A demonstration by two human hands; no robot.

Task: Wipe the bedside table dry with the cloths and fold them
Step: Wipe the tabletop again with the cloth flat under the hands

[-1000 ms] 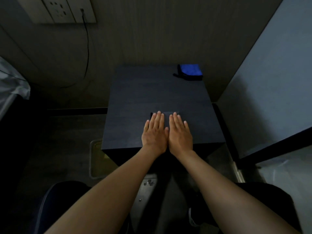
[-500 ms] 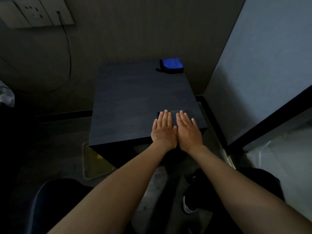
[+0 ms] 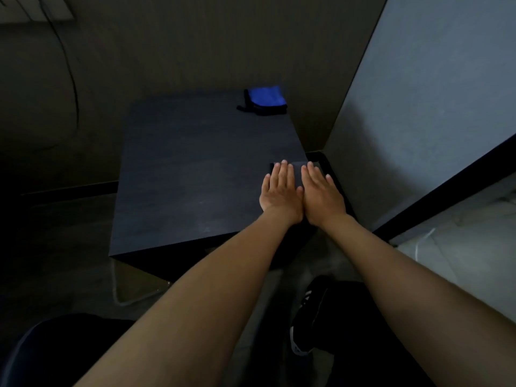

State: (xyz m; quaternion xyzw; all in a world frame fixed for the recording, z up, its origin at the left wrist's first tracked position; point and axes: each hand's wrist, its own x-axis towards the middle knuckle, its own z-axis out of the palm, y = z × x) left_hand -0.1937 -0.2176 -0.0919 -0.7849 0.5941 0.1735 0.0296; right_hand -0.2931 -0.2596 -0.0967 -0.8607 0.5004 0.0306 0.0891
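Note:
The dark bedside table (image 3: 195, 163) fills the middle of the head view. A dark cloth (image 3: 297, 166) lies flat near its right edge, mostly hidden under my hands. My left hand (image 3: 280, 196) and my right hand (image 3: 321, 199) rest side by side on it, palms down, fingers stretched out, thumbs touching. A folded blue cloth with a dark edge (image 3: 266, 98) sits at the table's far right corner, well apart from both hands.
A grey panel (image 3: 432, 107) stands close along the table's right side. A cable (image 3: 74, 79) hangs on the back wall from a socket plate (image 3: 36, 9). Below the table are a clear container (image 3: 134, 286) and my black shoe (image 3: 307, 322).
Both hands, flat on the dark cloth, have slid from the table's near middle to its right edge. The view has swung so the table sits further left.

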